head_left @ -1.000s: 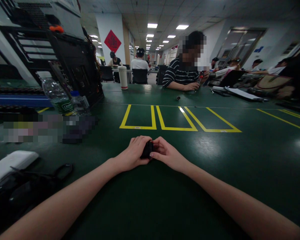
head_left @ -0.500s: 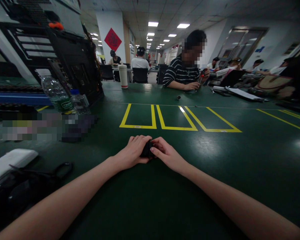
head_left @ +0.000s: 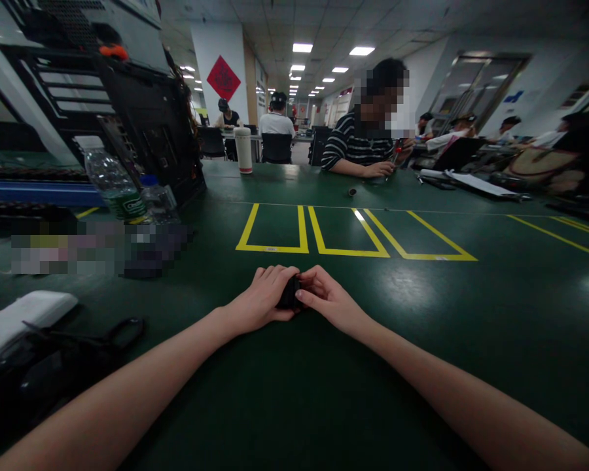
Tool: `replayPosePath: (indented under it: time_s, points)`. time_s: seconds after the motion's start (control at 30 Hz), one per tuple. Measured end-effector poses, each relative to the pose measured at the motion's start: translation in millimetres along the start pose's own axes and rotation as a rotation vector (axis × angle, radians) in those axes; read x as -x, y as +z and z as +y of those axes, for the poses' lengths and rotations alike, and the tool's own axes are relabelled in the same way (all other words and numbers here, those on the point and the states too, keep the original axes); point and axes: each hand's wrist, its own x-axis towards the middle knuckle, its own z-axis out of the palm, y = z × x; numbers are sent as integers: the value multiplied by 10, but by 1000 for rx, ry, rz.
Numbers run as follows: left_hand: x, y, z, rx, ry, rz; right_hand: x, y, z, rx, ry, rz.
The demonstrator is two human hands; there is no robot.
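My left hand (head_left: pixel 262 301) and my right hand (head_left: pixel 326 299) meet in the middle of the dark green table (head_left: pixel 422 340), both resting on its surface. Between them sits a small black object (head_left: pixel 289 294), gripped from both sides by curled fingers. Most of the object is hidden by my fingers, so I cannot make out its shape. Both forearms stretch back towards the near table edge.
Yellow tape rectangles (head_left: pixel 273 229) mark the table beyond my hands. At left stand a plastic water bottle (head_left: pixel 110 183), an open black computer case (head_left: pixel 147 131), a white flat item (head_left: pixel 22 317) and black straps (head_left: pixel 78 347). A person in a striped shirt (head_left: pixel 356 147) works opposite.
My right fingers have shifted slightly over the black object; both hands stay in the same place on the table.
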Motion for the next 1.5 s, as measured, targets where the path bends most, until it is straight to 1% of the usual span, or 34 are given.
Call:
replayPosePath:
  time_s: [0.13, 0.3, 0.47, 0.6, 0.7, 0.83, 1.0, 1.1, 1.2, 1.4, 1.5]
  points:
    - [2, 25, -20, 21, 2, 5, 19, -19, -18, 33, 45, -8]
    - [7, 14, -12, 14, 6, 1, 30, -41, -14, -2, 5, -62]
    - [6, 19, -11, 12, 6, 16, 8, -18, 6, -5, 9, -9]
    - [3, 11, -7, 23, 6, 12, 2, -9, 13, 15, 51, 13]
    - [1, 6, -4, 24, 5, 10, 10, -26, 11, 11, 62, -13]
    - [1, 17, -12, 10, 1, 9, 10, -44, 12, -44, 13, -71]
    - [-1, 24, -26, 6, 2, 9, -10, -16, 20, -23, 11, -9]
    - [-2, 12, -24, 10, 7, 6, -17, -8, 31, 1, 46, 14]
    - [-2, 6, -22, 10, 6, 5, -17, -20, 41, 5, 87, 9]
    - [2, 18, -21, 7, 0, 4, -1, -53, 9, -41, 23, -81]
    - [4, 13, -18, 13, 1, 7, -1, -45, 0, -36, 20, -60]
